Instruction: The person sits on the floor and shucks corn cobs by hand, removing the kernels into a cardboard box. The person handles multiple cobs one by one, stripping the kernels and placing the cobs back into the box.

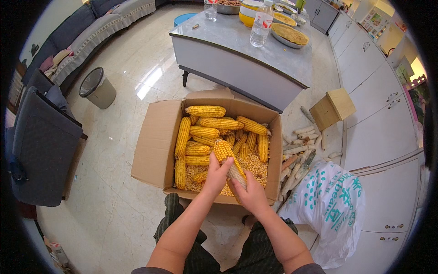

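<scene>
Both hands grip one ear of dried yellow corn point(224, 150) above an open cardboard box point(155, 144). My left hand point(218, 173) holds it around the middle, thumb against the kernels. My right hand point(251, 193) is closed around its lower end. Part of this ear is stripped, showing pale cob between remaining rows of kernels. Whole ears of corn point(221, 123) are heaped at the back and left of the box. Loose kernels point(256, 167) cover the front and right of its inside. Another ear point(200, 177) lies partly sunk in the kernels.
Bare cobs point(301, 149) lie on the floor right of the box, beside a wooden stool point(332, 108) and a white plastic bag point(328, 205) bearing print. A table point(226, 44) with bottles and dishes stands beyond. A waste bin point(99, 89) and an armchair point(44, 147) are at left.
</scene>
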